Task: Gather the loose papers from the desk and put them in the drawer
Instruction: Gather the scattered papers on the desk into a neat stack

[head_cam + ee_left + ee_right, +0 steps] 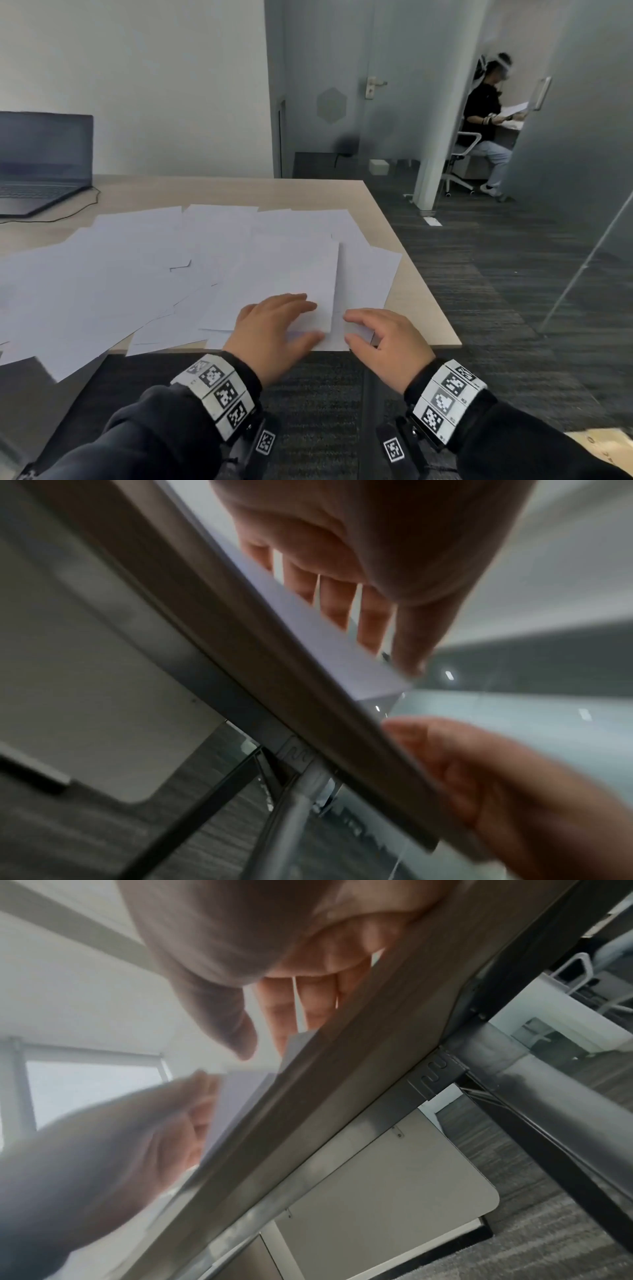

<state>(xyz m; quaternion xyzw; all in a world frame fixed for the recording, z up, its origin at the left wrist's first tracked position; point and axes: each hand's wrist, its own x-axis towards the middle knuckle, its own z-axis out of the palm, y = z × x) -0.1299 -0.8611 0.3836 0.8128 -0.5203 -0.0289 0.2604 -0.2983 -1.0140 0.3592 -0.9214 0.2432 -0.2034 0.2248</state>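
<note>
Several loose white papers [144,267] lie spread and overlapping across the light wooden desk [421,308]; some hang over its front edge. My left hand [310,322] lies flat on a sheet near the front right corner, fingers spread. My right hand [349,328] rests just beside it on the paper edges, fingers relaxed. From below, the left wrist view shows my left hand's fingers [369,615] straight over the paper edges [325,642]. A pale drawer cabinet [359,1191] stands under the desk; I cannot tell whether a drawer is open.
An open dark laptop [41,161] with a cable [85,202] sits at the desk's far left. A metal desk leg [548,1085] is at the right corner. Grey carpet lies to the right. A person [486,120] sits behind a glass partition [575,120].
</note>
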